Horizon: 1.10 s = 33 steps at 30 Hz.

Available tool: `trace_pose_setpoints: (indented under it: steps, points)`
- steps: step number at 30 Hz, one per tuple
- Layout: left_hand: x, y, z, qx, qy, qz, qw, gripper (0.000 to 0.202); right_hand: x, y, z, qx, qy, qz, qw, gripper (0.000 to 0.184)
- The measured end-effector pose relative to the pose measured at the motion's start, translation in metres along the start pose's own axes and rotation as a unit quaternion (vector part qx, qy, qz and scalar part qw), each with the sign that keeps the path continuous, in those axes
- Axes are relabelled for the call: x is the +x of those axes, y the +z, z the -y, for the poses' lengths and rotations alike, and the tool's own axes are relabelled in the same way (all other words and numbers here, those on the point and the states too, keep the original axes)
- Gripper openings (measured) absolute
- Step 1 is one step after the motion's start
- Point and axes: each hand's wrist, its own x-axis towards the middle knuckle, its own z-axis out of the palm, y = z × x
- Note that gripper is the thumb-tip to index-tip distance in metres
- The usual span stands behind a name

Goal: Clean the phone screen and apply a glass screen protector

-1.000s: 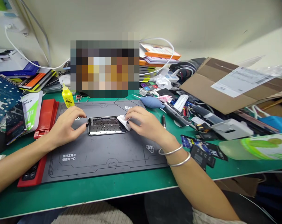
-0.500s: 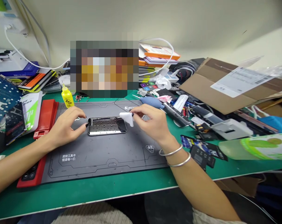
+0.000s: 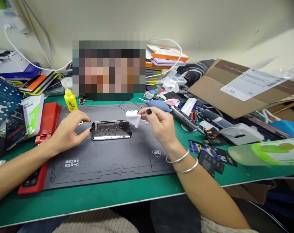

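A smartphone point(image 3: 112, 130) lies flat on the dark grey work mat point(image 3: 95, 161), its black screen dotted with drops of liquid. My left hand point(image 3: 70, 129) is at the phone's left end, thumb and forefinger apart; the thumb tip is at the edge, and whether it touches I cannot tell. Pinched between the thumb and fingers of my right hand point(image 3: 158, 124) is a small white wipe point(image 3: 133, 118). It hangs just above and right of the phone's right end. Two silver bangles circle my right wrist.
A yellow dropper bottle point(image 3: 70, 100) stands behind my left hand. Along the mat's left side runs a red holder point(image 3: 48, 119). Tools and parts crowd the right, with a blue air blower point(image 3: 158, 105), a cardboard box point(image 3: 224, 87) and a drink bottle point(image 3: 265, 152). Pixels blur the back centre.
My right hand has turned slightly and shifted a little right, so the wipe now hangs more spread out. My left hand and the phone have stayed where they were.
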Motion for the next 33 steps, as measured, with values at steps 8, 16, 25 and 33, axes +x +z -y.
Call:
trace_pose_setpoints:
  steps: [8,16,25,33]
  points:
    - [0.000,0.000,-0.001,0.003,0.006,0.001,1.000,0.009,0.002,0.005,-0.006,0.018,0.019,-0.028,0.999,0.015]
    - [0.000,0.001,0.001,0.001,0.008,0.002,1.000,0.008,0.007,-0.002,-0.007,0.030,0.030,0.004,0.999,0.044]
    - [0.001,0.000,-0.002,-0.001,0.009,0.006,1.000,0.008,0.008,-0.004,-0.009,-0.012,0.069,0.022,0.997,0.016]
    - [0.001,-0.001,-0.002,-0.006,-0.004,0.007,1.000,0.008,0.009,-0.006,-0.012,-0.104,0.017,-0.013,0.994,0.010]
